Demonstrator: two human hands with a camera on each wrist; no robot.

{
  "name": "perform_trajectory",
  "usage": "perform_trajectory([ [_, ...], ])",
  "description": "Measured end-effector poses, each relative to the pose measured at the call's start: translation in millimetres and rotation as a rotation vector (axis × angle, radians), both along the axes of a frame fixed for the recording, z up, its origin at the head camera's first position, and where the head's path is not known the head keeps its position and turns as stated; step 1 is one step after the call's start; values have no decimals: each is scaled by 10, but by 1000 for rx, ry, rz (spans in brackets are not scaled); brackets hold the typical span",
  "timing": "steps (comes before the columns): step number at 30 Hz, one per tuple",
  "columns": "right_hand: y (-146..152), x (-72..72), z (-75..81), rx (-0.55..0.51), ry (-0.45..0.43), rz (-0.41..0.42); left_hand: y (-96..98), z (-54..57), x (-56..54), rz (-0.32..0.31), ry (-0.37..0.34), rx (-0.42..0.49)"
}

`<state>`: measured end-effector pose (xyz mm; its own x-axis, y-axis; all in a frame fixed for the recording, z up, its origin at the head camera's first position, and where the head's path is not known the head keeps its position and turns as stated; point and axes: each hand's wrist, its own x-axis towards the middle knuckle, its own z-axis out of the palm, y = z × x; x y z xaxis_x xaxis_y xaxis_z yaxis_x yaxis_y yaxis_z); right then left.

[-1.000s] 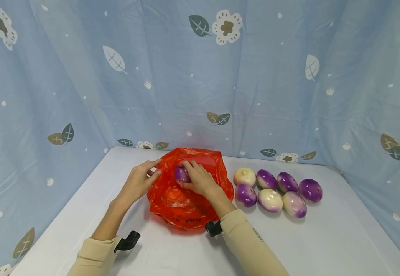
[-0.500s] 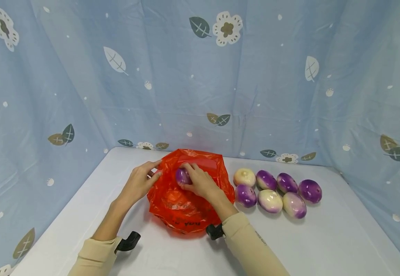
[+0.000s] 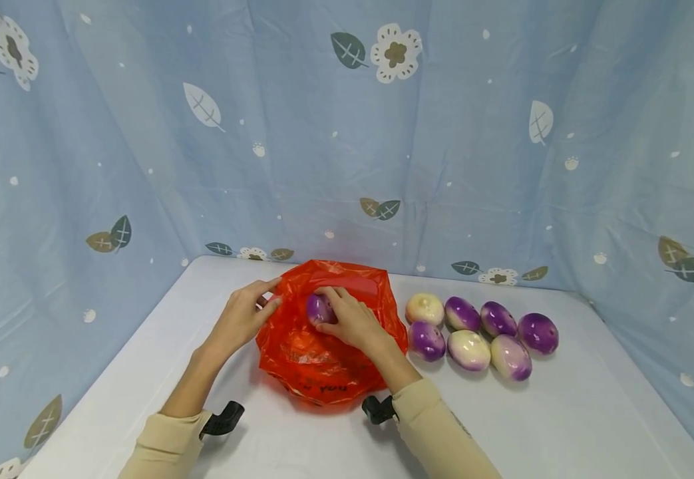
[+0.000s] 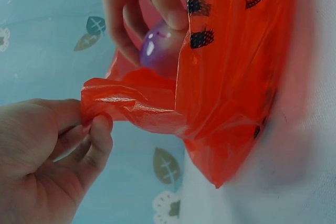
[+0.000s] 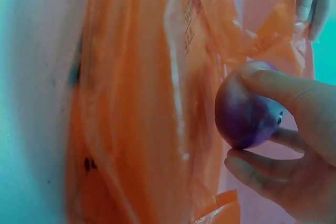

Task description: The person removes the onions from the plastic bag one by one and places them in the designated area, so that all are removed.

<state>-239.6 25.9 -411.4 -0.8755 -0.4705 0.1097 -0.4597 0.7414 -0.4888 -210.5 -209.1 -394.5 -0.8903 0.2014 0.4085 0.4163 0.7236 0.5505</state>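
A red plastic bag (image 3: 317, 372) stands on the white table with its mouth spread. At its left rim my left hand (image 3: 241, 316) pinches the film between thumb and fingers, as the left wrist view shows with the bag's edge (image 4: 126, 98). My right hand (image 3: 349, 319) reaches into the bag's mouth and grips a glossy purple-and-white turnip (image 3: 319, 310). In the right wrist view its thumb and fingers lie round the turnip (image 5: 244, 106). The bag's bottom is hidden, and I cannot tell whether the turnip touches it.
Several more turnips (image 3: 469, 349) lie in two rows on the table (image 3: 562, 426), right of the bag. A blue patterned curtain (image 3: 299, 133) closes off the back and both sides. Black camera mounts (image 3: 225, 419) sit at both wrists.
My right hand, with the turnip in it, has shifted slightly to the right and towards me. The left hand stays at the bag's rim. The head view has tilted a little.
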Motion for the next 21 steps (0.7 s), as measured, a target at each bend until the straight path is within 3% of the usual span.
perform_trajectory([
  [21, 268, 265, 99, -1, 71, -23, 9, -5, -8, 2, 2, -2],
])
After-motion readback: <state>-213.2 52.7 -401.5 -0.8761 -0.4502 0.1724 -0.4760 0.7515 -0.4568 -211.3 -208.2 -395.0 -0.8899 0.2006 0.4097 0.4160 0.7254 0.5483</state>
